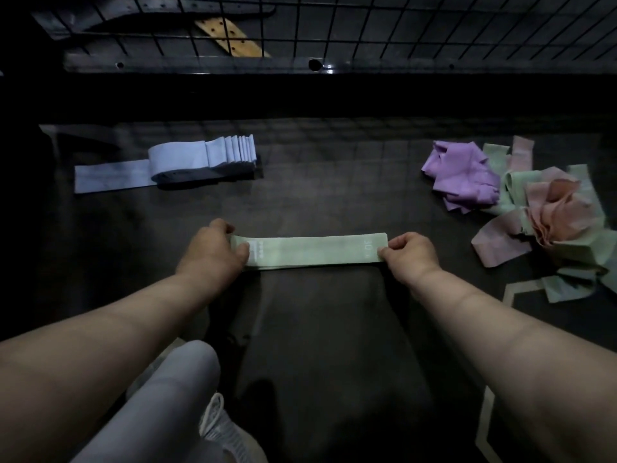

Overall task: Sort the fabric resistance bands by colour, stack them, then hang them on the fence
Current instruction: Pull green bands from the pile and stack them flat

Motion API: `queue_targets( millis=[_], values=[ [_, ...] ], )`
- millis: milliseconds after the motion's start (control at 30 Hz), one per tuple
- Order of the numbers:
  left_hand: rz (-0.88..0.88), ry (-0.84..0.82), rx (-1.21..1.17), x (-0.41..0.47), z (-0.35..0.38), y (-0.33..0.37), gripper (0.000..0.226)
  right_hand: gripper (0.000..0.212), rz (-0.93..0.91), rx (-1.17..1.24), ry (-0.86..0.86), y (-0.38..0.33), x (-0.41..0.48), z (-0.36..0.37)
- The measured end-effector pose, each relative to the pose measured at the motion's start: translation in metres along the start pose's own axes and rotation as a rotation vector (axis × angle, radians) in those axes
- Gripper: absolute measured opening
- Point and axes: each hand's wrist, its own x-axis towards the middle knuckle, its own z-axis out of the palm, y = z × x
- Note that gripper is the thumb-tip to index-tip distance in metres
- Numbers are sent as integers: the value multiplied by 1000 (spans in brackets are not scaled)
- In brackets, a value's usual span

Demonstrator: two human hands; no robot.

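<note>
A flat stack of light green bands (310,251) lies on the dark floor in front of me. My left hand (213,250) pinches its left end and my right hand (409,257) pinches its right end. To the far left sits a stack of pale blue bands (203,157), one band trailing out flat to the left. At the right lies a mixed heap: crumpled purple bands (462,178), pink bands (554,208) and more green bands (581,252). A black wire fence (367,25) runs across the top of the view.
A dark metal rail (233,63) runs along the fence base, with a tan perforated strip (230,36) behind the mesh. My bent leg in light trousers and a white shoe (227,432) fill the lower left. Pale tape lines (484,426) mark the floor at the lower right.
</note>
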Motion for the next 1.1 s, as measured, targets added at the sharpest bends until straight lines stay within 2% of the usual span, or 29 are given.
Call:
queue_targets(
  millis=[133,300,500,600,700,767,900,1100],
  values=[
    [-46,47,90,-3,-4,-5,43,15,-56,-41,50,5,2,1],
    [-183,3,-31,-1,2,-10,30,7,-109,41,35,10,1,4],
    [-230,19,-88,-2,6,-10,23,5,-125,49,32,10,4,4],
    [-245,10,-97,-2,6,-8,27,9,-111,26,16,11,5,4],
    [-244,30,-73,-7,6,2,43,15,-101,15,11,9,4,1],
    [-208,60,12,-11,4,14,54,20,-92,10,1,10,2,-3],
    [-78,83,105,-17,5,40,55,23,-77,-28,-26,17,-6,-21],
    [229,-56,155,-37,-12,93,47,18,-58,-109,-146,49,-33,-68]
  ],
)
